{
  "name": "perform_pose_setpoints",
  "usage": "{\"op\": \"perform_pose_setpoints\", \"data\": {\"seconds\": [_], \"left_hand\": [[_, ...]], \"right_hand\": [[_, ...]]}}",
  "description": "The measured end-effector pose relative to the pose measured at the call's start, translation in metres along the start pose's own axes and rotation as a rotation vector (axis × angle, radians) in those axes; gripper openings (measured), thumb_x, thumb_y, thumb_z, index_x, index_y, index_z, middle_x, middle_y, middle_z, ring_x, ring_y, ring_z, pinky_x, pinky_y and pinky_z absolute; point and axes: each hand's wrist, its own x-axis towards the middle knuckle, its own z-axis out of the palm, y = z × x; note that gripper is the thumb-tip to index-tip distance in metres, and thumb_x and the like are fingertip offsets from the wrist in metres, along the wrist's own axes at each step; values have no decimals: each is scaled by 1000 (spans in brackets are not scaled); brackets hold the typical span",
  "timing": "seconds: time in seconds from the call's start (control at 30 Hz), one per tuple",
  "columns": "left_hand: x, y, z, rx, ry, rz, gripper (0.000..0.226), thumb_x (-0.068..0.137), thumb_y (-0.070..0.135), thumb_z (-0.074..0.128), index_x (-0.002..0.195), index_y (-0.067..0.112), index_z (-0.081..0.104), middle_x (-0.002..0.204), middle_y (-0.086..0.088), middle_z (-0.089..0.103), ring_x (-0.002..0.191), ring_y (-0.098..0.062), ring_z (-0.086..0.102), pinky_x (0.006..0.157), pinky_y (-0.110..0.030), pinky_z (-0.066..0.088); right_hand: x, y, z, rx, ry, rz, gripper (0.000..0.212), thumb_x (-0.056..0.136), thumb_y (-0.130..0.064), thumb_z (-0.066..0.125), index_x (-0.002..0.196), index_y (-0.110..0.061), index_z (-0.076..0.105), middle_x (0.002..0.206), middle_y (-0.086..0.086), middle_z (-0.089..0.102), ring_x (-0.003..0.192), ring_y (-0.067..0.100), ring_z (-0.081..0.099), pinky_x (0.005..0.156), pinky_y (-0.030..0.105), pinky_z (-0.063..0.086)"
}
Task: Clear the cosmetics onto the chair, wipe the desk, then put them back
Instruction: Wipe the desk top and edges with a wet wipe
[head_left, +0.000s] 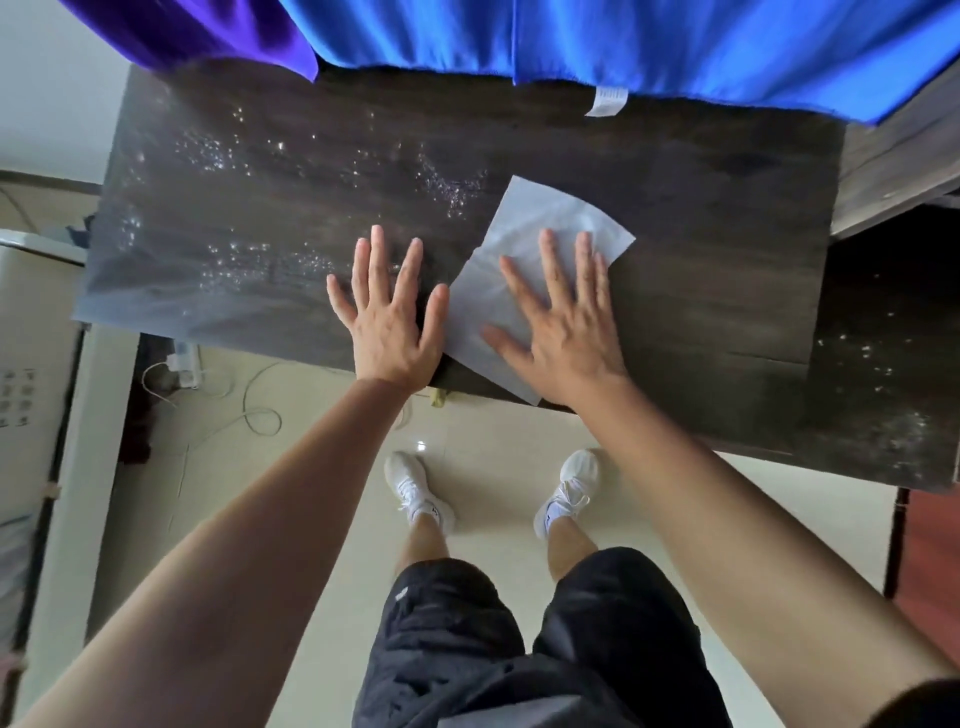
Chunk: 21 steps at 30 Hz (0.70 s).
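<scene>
A dark wooden desk (701, 249) fills the upper half of the view, its left part speckled with shiny water droplets (223, 156). A pale grey wipe (540, 223) lies flat near the front edge, one corner hanging over it. My right hand (561, 327) presses flat on the wipe with fingers spread and straight. My left hand (389, 312) rests flat on the bare desk just left of the wipe, fingers spread. No cosmetics or chair are in view.
Blue fabric (649, 41) and purple fabric (208, 31) hang over the desk's far edge. A lower dark surface (878, 364) adjoins on the right. White cables (244, 395) lie on the tiled floor under the desk's left part. A white appliance (31, 364) stands at the left.
</scene>
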Motion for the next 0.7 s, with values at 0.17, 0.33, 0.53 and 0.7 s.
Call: {"op": "perform_pose_setpoints", "data": {"seconds": [0.17,0.33,0.53,0.7], "left_hand": [[23,-64,-23,114,27,91,62,101,58,21,153,27,31,165,-10,13,153,-28,6,117,-63,-1],[51,-142,-43,176,-32,112,66,100,63,16,155,28,23,166,-10,5,153,-27,1,117,-65,-2],[53,-158,-42,124,-89,168,70,100,60,15,155,21,26,166,-12,11,152,-28,8,118,-62,1],[55,-157,-44,131,-122,165,70,99,61,13,156,23,26,166,-8,10,153,-25,6,120,-58,0]], "right_hand": [[-33,0,7,-17,46,191,76,98,-73,26,161,-32,16,167,20,5,150,52,0,122,61,8],[-19,-85,15,2,-2,137,76,97,-73,24,160,-32,18,167,20,2,151,50,-5,122,61,5],[68,-154,21,13,-28,94,80,92,-78,27,160,-37,16,168,17,2,151,49,-6,123,59,3],[122,-109,7,-13,-70,296,79,91,-82,11,159,-43,1,169,12,-8,152,44,-12,123,56,-4]]}}
